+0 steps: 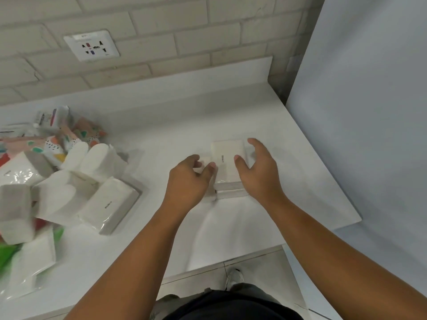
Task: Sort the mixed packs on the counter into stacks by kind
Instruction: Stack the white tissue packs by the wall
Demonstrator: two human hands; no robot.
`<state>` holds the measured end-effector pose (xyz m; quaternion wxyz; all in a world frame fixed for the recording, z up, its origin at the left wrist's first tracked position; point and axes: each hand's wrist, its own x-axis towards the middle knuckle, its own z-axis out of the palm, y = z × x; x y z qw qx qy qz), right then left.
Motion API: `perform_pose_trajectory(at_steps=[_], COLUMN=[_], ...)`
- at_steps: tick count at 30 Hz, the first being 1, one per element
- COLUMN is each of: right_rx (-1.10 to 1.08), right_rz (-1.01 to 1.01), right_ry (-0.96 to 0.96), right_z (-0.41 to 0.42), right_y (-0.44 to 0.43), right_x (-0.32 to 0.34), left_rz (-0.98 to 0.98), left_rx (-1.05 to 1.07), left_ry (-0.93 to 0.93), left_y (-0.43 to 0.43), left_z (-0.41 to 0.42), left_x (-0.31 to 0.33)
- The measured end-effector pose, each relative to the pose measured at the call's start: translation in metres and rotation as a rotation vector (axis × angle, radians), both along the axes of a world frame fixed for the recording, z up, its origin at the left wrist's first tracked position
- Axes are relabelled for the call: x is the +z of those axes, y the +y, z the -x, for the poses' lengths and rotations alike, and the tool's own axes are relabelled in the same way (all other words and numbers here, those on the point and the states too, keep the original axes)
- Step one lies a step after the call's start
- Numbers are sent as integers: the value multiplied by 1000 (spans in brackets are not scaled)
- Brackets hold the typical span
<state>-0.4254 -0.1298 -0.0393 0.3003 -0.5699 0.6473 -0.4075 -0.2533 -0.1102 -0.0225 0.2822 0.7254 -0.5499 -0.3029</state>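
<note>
A small stack of plain white packs lies on the white counter, right of centre. My left hand is at the stack's left end, with thumb and curled fingers around the wrap's edge. Spread loosely over the right side, my right hand has its thumb tip on the top pack. At the far left is a mixed pile: plain white packs, packs with colourful patterns and something green.
A brick-tile wall with a power socket runs behind the counter. A tall pale panel closes off the right side. The counter's front edge is near my body, with floor tiles and a shoe below.
</note>
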Motion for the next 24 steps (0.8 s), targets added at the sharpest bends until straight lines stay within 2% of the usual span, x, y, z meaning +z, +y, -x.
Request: perform_pose_trajectory(at_steps=[3, 7, 11, 16, 20, 24], right_rx=[73, 247, 439, 479, 518, 519], right_rz=[276, 347, 204, -139, -361, -479], right_ry=[79, 70, 18, -15, 59, 143], right_z=[-24, -77, -129, -181, -216, -244], right_y=[1, 10, 28, 57, 74, 84], right_x=[14, 27, 21, 3, -9, -15], left_rz=[113, 180, 175, 116, 76, 9], left_rx=[-14, -3, 45, 8, -76, -180], left_ry=[-56, -138, -218, -344, -350, -392], left_y=[12, 28, 43, 62, 75, 80], left_z=[-28, -82, -139, -198, -223, -236], left_x=[8, 11, 3, -14, -25, -34])
